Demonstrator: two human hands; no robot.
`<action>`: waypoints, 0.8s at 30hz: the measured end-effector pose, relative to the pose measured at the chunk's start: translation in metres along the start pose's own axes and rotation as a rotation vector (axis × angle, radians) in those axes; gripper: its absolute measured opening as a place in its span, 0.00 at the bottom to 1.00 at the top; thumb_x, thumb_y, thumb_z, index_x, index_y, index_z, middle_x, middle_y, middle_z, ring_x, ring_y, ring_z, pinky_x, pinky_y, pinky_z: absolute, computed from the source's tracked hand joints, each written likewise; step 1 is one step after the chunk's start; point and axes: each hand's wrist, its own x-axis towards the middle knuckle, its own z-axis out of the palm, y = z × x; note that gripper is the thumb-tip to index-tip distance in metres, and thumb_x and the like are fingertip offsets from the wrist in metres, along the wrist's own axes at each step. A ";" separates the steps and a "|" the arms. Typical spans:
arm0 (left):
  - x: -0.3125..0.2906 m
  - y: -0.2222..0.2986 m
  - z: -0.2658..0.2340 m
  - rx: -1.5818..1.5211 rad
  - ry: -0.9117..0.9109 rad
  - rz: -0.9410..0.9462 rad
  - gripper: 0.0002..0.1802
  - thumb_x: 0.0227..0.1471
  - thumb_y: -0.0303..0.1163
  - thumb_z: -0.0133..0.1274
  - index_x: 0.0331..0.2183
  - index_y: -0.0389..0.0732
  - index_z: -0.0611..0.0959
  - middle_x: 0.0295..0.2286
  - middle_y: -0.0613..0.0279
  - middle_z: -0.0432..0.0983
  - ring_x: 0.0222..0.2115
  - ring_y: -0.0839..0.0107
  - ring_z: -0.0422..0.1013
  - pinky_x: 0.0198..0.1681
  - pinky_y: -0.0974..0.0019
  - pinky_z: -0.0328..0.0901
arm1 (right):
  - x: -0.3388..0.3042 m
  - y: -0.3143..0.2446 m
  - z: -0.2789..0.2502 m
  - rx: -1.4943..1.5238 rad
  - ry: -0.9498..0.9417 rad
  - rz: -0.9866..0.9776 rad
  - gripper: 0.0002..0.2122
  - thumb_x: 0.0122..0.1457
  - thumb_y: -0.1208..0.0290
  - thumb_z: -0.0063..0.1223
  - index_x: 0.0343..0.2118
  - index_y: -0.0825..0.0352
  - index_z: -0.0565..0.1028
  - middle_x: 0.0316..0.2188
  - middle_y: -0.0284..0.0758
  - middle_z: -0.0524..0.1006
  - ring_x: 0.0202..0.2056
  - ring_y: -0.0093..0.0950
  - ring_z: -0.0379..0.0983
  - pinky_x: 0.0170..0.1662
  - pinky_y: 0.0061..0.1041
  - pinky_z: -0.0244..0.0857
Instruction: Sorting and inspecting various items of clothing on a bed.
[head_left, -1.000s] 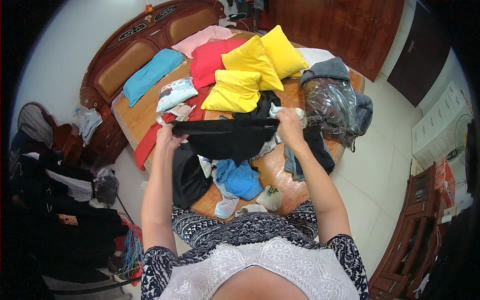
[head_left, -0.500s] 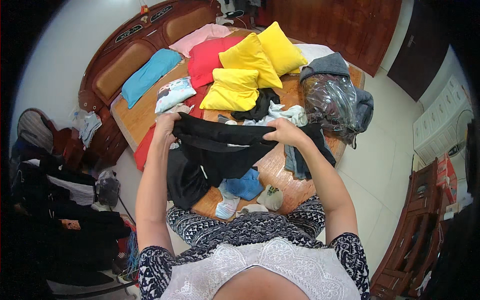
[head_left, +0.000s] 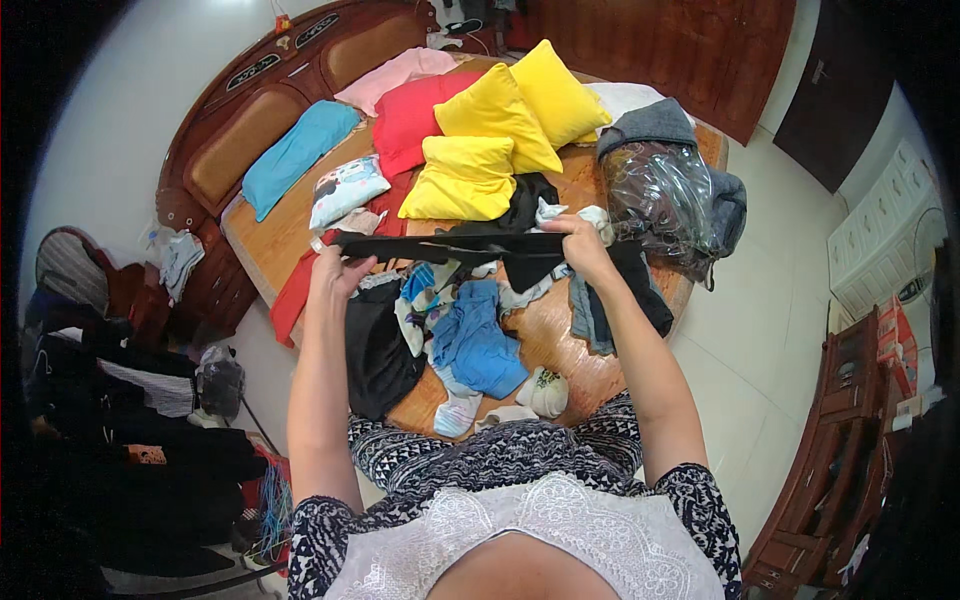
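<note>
A black garment [head_left: 450, 246] is stretched sideways above the bed in a narrow, nearly level strip, seen almost edge-on, so its kind is hard to make out. My left hand [head_left: 337, 270] grips its left end, fingers partly under the cloth. At the other end my right hand [head_left: 582, 245] pinches it between thumb and fingers. Beneath it lie a crumpled blue garment [head_left: 480, 340], a patterned cloth [head_left: 428, 292] and a dark black garment [head_left: 382, 345]. Closer to me are a rolled pale piece with a dark print [head_left: 543, 392] and a small white one [head_left: 457, 414].
Yellow cushions [head_left: 458, 178], a red pillow [head_left: 410, 122] and a blue pillow [head_left: 300, 158] lie toward the headboard [head_left: 245, 140]. A clear plastic bag of dark things [head_left: 655, 195] stands at the bed's right edge. Dark clothes [head_left: 130, 410] are heaped at the left, and a wooden cabinet [head_left: 825, 450] stands right.
The black garment has gone from hanging down broadly to a thin level strip. More of the blue garment and the patterned cloth now shows. My right hand has moved slightly right and up.
</note>
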 end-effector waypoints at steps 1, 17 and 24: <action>-0.004 -0.003 0.006 0.011 0.020 0.048 0.10 0.53 0.28 0.39 0.37 0.40 0.73 0.29 0.54 0.72 0.29 0.60 0.70 0.24 0.56 0.65 | 0.000 -0.002 -0.001 -0.002 0.002 0.001 0.21 0.37 0.82 0.35 0.35 0.71 0.77 0.32 0.44 0.77 0.38 0.33 0.72 0.45 0.23 0.62; -0.035 -0.047 -0.069 0.387 -0.019 0.245 0.05 0.40 0.21 0.44 0.21 0.38 0.76 0.17 0.63 0.66 0.19 0.70 0.66 0.21 0.64 0.62 | -0.122 -0.064 0.021 0.178 -0.918 0.130 0.17 0.48 0.66 0.57 0.38 0.73 0.74 0.32 0.44 0.77 0.37 0.34 0.73 0.43 0.29 0.64; -0.138 -0.078 -0.079 0.693 -0.237 -0.180 0.07 0.32 0.21 0.47 0.23 0.38 0.74 0.18 0.70 0.66 0.20 0.77 0.62 0.23 0.72 0.57 | -0.157 -0.011 0.001 -0.387 -0.651 0.254 0.11 0.43 0.71 0.47 0.29 0.69 0.76 0.28 0.51 0.75 0.35 0.46 0.72 0.39 0.39 0.66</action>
